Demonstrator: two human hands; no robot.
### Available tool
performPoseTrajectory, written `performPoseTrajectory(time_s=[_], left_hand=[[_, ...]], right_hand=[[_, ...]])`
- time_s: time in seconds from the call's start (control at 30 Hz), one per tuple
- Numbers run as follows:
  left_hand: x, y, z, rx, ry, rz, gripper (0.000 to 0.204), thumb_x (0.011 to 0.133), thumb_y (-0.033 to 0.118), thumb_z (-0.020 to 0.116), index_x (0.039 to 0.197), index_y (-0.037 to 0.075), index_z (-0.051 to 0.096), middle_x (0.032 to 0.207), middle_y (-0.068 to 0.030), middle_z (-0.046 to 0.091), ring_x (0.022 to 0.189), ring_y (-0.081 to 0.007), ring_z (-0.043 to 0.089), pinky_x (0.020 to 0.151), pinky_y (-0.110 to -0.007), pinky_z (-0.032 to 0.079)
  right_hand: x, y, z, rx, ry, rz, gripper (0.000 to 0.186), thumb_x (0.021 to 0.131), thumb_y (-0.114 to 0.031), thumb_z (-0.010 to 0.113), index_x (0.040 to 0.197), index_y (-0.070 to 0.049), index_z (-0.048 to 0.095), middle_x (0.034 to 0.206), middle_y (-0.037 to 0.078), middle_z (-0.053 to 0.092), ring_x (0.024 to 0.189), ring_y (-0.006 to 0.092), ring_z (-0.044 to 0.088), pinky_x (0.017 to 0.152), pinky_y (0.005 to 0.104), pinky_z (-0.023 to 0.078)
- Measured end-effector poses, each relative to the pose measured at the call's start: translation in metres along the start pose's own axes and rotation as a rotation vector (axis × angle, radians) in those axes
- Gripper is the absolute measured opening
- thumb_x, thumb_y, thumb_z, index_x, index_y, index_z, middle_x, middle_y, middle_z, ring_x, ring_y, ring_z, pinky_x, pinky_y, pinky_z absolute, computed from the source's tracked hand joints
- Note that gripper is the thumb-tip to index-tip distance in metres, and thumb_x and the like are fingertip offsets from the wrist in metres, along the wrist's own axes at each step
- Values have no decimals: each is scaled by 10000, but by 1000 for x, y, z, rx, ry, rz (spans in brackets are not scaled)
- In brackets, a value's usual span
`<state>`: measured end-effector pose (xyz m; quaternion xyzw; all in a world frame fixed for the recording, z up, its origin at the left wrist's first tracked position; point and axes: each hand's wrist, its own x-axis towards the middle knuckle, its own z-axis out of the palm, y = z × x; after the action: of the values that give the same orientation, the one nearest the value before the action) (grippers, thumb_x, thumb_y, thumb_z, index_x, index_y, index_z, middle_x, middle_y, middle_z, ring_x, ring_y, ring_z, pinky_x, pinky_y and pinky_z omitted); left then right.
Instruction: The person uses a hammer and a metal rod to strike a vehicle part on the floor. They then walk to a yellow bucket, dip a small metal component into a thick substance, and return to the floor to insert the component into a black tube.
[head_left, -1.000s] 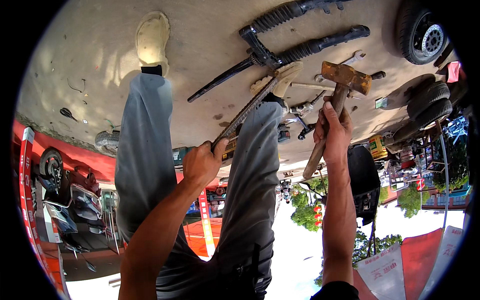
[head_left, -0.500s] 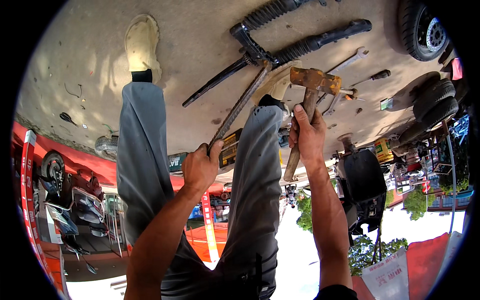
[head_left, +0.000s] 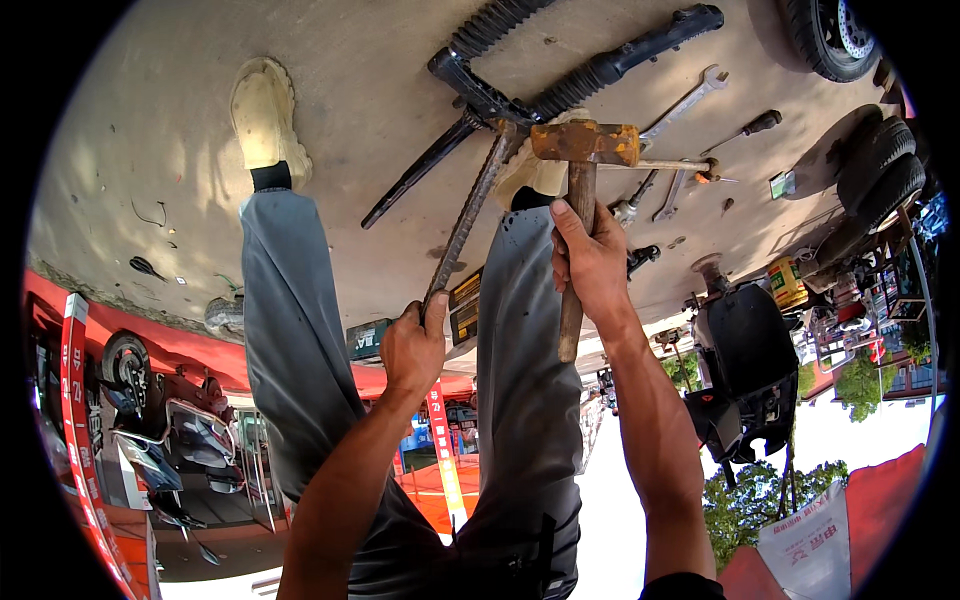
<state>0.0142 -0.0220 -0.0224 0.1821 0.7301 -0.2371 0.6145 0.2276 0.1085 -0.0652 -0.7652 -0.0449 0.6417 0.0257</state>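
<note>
1. Concrete ground (head_left: 360, 90) fills the upper part of the frame, sunlit in patches; a red and white canopy (head_left: 885, 520) shows at the lower right.
2. Your left hand (head_left: 413, 345), just left of centre, has its fingers curled and pressed around the lower end of a ribbed metal bar (head_left: 470, 215), which slants up and right.
3. The bar's upper end overlaps a black fork assembly (head_left: 480, 90) at upper centre; you cannot tell from this view whether they touch.
4. Your right hand (head_left: 595, 258), right of centre, wraps its fingers around the wooden handle of a rusty hammer (head_left: 582, 180), the thumb lying along the wood.
5. The hammer's head is uppermost, just right of the bar's upper end, and the handle's butt sticks out below your grip.
6. Toward the upper right, a wrench (head_left: 685, 105) and a screwdriver (head_left: 763, 121) lie on the concrete, near a disc-braked wheel (head_left: 830, 40).
</note>
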Motion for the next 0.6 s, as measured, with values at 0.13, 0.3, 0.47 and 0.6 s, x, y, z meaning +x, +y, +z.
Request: performPoseTrajectory(time_s=[0.13,0.3,0.47,0.6], left_hand=[[-4,5,3,-26,-4,-6,734,1048,662,460,845,-24,626,763,-264,633,785,-489,623,751,-534,481],[-3,2,10,23,49,23,697,1054,638,460,857,-2,653,705,-245,662,757,-481,668,720,-555,503],[-1,0,13,20,57,29,693,1056,627,468,853,-11,646,725,-274,656,767,-503,658,722,-567,497],[-5,0,15,3,62,21,706,1054,633,467,853,-19,645,728,-279,658,763,-515,654,721,-577,497]], right_hand=[[10,3,3,-44,-28,41,351,1019,-359,711,984,-50,550,671,-2,515,460,88,483,387,290,407],[16,-25,-5,-105,-102,61,366,1021,-379,702,1025,-35,577,706,6,522,474,85,479,397,291,414],[-18,-121,-31,10,7,-192,383,1017,-363,709,1134,-7,627,757,13,531,485,79,464,424,269,404],[-26,-163,-45,231,136,-812,403,1096,-361,555,1211,24,576,715,9,432,492,75,380,431,273,353]])
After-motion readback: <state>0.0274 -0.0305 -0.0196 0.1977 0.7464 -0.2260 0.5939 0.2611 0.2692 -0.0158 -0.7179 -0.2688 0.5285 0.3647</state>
